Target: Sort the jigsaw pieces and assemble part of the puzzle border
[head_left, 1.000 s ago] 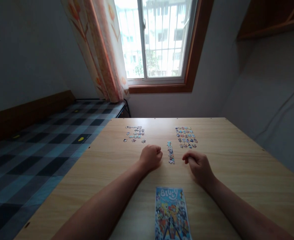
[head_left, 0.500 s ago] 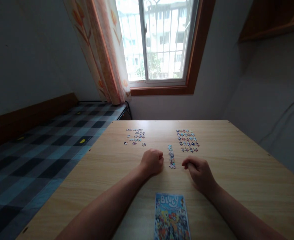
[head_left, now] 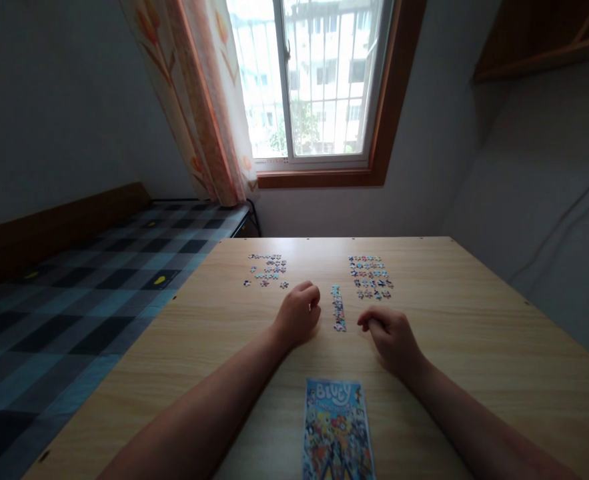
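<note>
The narrow strip of puzzle pieces [head_left: 339, 309] lies flat on the table [head_left: 484, 360], a little right of and below the frame's centre. I judge it light and rather stiff, but weak at its joints: lifted by one end, it could come apart, so one should hold both long edges, or slide it flat. The left hand [head_left: 298, 311] is loosely curled beside it; the right hand [head_left: 388, 331] is folded on its other side; neither touches it. Whether the fingers hide a piece, I cannot tell. Higher in the frame are a left group of pieces [head_left: 277, 269] and a right group of pieces [head_left: 369, 274]. At the bottom lies a picture sheet [head_left: 339, 427]; at far left, a checked bed [head_left: 101, 290].
</note>
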`<state>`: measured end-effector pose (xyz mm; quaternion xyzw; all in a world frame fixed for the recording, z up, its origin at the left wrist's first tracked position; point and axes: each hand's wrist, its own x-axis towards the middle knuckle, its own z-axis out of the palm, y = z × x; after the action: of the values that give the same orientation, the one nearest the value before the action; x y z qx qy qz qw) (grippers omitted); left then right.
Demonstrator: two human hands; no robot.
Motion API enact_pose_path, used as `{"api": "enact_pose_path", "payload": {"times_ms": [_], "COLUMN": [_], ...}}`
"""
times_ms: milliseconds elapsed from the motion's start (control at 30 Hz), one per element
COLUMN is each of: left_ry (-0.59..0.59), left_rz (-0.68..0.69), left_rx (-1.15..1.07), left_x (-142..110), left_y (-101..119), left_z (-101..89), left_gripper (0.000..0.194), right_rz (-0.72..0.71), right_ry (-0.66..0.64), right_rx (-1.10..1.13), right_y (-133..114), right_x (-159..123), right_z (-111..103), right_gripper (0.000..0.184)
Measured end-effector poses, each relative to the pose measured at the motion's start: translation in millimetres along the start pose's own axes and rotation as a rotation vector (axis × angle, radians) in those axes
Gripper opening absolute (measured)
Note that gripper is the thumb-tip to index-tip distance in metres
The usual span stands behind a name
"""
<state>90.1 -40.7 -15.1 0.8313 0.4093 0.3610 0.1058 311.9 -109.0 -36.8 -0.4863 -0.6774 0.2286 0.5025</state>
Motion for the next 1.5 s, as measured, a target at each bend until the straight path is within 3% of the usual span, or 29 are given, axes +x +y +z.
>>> {"api": "enact_pose_path", "payload": {"times_ms": [333,533,967,1233,1500], "left_ry": [0.023,-0.053,-0.177,-0.092,-0.013], "left_rz": [0.006,-0.068,-0.037,-0.009,-0.018], "left_rx": [-0.063,-0.107,-0.085,-0.131,-0.189], "left_x": [0,-1,-2,-1,0], "left_y": [-2,2,5,-9,-8], "left_z": [2.1,-0.9,-1.6,2.0,1.0], "left_gripper": [0.023,0.02,0.021,0.021,0.022], "right_rz": [0.012,0.017,0.025,0.025,0.042], "right_ry": [0.018,0.026,0.016,0.02,0.017], "right_rx": [0.032,0.026,0.038,0.036,0.045], "right_y": [-1,1,1,2,5], "right_x": [1,1,1,1,2], "right_z": [0,1,2,3,3], "right_gripper": [0.024,0.024,0.024,0.024,0.024]}}
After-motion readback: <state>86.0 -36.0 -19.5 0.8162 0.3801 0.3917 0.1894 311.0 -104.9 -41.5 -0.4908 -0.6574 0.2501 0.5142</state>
